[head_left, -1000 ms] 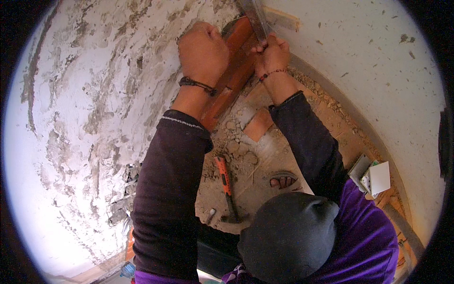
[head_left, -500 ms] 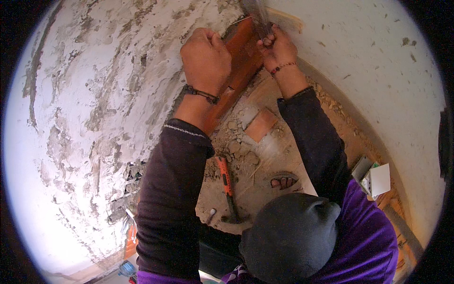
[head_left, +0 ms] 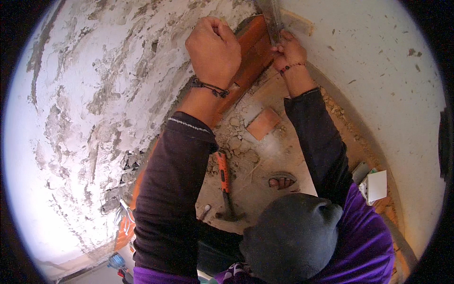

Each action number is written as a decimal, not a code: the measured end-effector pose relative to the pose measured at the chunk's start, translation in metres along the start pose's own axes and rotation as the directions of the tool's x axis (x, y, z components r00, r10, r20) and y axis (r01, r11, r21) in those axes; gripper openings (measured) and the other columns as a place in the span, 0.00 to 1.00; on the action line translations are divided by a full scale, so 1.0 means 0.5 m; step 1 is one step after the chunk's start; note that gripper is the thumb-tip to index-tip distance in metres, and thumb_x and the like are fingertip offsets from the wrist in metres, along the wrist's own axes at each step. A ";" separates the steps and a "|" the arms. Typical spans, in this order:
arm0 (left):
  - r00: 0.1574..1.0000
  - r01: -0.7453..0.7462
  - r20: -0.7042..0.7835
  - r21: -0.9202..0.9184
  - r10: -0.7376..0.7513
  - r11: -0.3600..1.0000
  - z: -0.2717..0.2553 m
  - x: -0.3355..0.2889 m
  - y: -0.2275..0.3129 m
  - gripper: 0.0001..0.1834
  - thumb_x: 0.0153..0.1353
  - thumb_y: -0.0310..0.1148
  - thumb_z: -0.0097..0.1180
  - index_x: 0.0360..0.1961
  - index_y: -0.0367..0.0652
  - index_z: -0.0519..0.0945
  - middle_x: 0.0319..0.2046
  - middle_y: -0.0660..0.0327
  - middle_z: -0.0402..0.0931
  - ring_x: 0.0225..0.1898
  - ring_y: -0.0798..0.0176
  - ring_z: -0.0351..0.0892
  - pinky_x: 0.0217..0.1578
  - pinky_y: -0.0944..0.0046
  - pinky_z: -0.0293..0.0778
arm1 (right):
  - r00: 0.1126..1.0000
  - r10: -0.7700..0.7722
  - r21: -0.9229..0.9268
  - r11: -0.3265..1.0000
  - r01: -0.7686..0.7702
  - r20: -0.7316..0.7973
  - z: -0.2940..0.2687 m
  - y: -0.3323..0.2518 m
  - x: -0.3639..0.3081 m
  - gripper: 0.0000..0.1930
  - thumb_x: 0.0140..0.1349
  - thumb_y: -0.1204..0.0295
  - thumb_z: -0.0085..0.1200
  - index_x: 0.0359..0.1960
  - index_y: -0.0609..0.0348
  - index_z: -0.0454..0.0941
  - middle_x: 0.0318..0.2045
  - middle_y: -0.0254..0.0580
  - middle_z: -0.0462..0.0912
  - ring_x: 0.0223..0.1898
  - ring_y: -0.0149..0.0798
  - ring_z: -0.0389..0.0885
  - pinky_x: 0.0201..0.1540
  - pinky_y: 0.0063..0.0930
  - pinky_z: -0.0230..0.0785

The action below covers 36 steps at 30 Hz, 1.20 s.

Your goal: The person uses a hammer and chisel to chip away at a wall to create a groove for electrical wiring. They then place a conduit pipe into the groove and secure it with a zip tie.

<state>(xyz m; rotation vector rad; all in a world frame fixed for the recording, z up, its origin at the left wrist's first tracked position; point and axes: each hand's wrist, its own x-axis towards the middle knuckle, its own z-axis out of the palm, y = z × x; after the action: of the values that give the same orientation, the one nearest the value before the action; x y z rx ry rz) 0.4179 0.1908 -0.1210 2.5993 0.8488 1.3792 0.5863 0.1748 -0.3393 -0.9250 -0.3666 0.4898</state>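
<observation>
My left hand (head_left: 215, 49) is closed in a fist at the wall's foot, in front of the orange-brown tile strip (head_left: 253, 59). Whatever its fingers hold, if anything, is hidden behind them. My right hand (head_left: 289, 53) grips the near end of a long, grey, partly see-through flat strip (head_left: 271, 21). This strip points away from me, close to the far end of the tiles where the two walls meet. On the dusty floor, between my forearms, lie a loose square orange tile (head_left: 263, 124) and a hammer (head_left: 223, 173) with an orange and black handle.
Rough, patchy plaster covers the left wall (head_left: 104, 94); a pale speckled wall (head_left: 378, 71) rises on the right. Rubble (head_left: 241, 146) is scattered around the loose tile. A sandalled foot (head_left: 282, 181) stands nearby. A small white box (head_left: 376, 185) sits by the right wall.
Both hands have shifted slightly to the right in the picture as the view moved a little. My left hand is still closed, and my right still grips the grey strip.
</observation>
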 end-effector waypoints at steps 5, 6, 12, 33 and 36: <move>0.998 0.028 -0.062 0.023 -0.027 0.999 -0.002 0.003 -0.013 0.06 0.54 0.29 0.52 0.27 0.35 0.74 0.22 0.46 0.75 0.27 0.41 0.76 0.31 0.49 0.70 | 0.967 0.231 0.112 0.969 -0.219 -0.107 0.005 -0.025 0.013 0.09 0.62 0.75 0.47 0.44 0.61 0.72 0.22 0.33 0.66 0.20 0.32 0.61 0.23 0.30 0.61; 0.997 0.028 -0.075 0.046 -0.024 0.999 0.004 0.007 -0.014 0.08 0.56 0.32 0.51 0.28 0.36 0.76 0.24 0.47 0.76 0.28 0.41 0.76 0.32 0.49 0.71 | 0.970 0.220 0.124 0.970 -0.206 -0.102 0.004 -0.041 0.016 0.08 0.62 0.75 0.48 0.43 0.61 0.72 0.22 0.33 0.66 0.20 0.32 0.61 0.23 0.30 0.61; 0.995 0.015 -0.104 0.179 0.004 0.984 -0.012 0.014 -0.044 0.12 0.57 0.38 0.51 0.30 0.39 0.79 0.25 0.49 0.78 0.29 0.42 0.77 0.34 0.49 0.72 | 0.918 0.394 0.499 0.789 -0.358 0.037 0.057 -0.131 -0.025 0.06 0.61 0.72 0.45 0.35 0.60 0.72 0.23 0.36 0.70 0.23 0.34 0.68 0.30 0.34 0.67; 0.983 0.139 -0.126 0.011 -0.136 0.990 -0.063 -0.033 -0.008 0.06 0.55 0.28 0.52 0.28 0.36 0.75 0.24 0.48 0.76 0.27 0.43 0.76 0.31 0.51 0.71 | 0.856 0.494 0.744 0.512 -0.429 0.154 0.055 -0.161 -0.018 0.05 0.59 0.76 0.44 0.25 0.60 0.67 0.21 0.39 0.70 0.25 0.40 0.69 0.35 0.35 0.70; 0.980 0.146 -0.141 0.018 -0.142 0.989 -0.059 -0.040 -0.016 0.06 0.55 0.28 0.51 0.28 0.36 0.75 0.24 0.48 0.76 0.28 0.43 0.76 0.31 0.51 0.71 | 0.828 0.559 0.756 0.528 -0.387 0.034 0.087 -0.194 -0.048 0.05 0.59 0.76 0.45 0.25 0.60 0.67 0.21 0.39 0.69 0.25 0.40 0.68 0.35 0.35 0.70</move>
<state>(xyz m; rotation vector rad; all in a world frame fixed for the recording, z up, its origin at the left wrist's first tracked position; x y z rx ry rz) 0.3824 0.1824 -0.1208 2.4283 1.0598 1.5316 0.5681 0.1414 -0.2371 -0.2331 0.3207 0.9555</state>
